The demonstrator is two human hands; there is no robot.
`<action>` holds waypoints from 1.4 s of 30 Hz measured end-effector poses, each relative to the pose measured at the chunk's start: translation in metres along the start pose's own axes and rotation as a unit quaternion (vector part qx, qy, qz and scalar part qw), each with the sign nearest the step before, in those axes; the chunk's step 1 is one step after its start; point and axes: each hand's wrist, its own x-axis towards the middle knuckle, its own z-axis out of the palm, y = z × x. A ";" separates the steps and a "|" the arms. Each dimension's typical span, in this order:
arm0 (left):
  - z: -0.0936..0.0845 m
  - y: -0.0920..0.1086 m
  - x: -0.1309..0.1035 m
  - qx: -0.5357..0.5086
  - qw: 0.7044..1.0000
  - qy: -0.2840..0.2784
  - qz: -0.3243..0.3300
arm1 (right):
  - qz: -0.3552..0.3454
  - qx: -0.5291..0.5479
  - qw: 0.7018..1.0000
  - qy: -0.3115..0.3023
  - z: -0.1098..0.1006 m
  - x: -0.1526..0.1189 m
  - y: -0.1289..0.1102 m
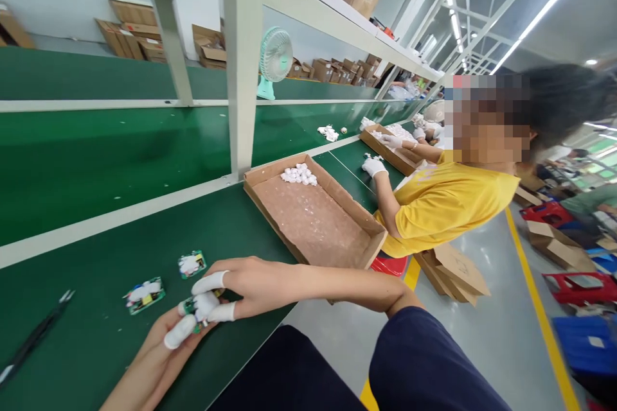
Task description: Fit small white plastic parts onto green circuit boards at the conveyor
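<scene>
My left hand (176, 334), with a white finger cot on its thumb, grips a small green circuit board (196, 327) from below. Over the same board, my right hand (241, 289) pinches a white lump (206, 304) between thumb and index finger, both in white finger cots. Whether the lump is fixed to the board I cannot tell. Two more circuit boards with white material on them, one nearer (144, 295) and one farther (191, 264), lie on the green table just beyond my hands. Black tweezers (36, 340) rest at the far left.
A shallow cardboard tray (328, 250) holds white wrapped lumps (299, 174) in its far corner. A person in a yellow shirt (448, 205) works to the right with white gloves. A metal post (241, 64) rises behind the tray, beside a small fan (276, 56).
</scene>
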 end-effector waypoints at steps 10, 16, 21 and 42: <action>-0.010 0.001 0.004 0.025 0.997 -0.071 -0.010 | -0.006 0.025 1.000 -0.003 0.001 0.000 0.002; -0.011 -0.001 0.005 0.014 0.999 -0.019 0.034 | -0.021 0.024 0.999 -0.014 0.000 0.010 0.011; -0.016 -0.002 0.010 -0.013 0.999 -0.022 0.031 | -0.026 0.044 0.998 -0.044 -0.012 0.018 0.013; -0.009 0.000 -0.013 -0.094 0.994 0.028 0.041 | -0.051 0.145 0.983 0.103 0.031 0.021 0.012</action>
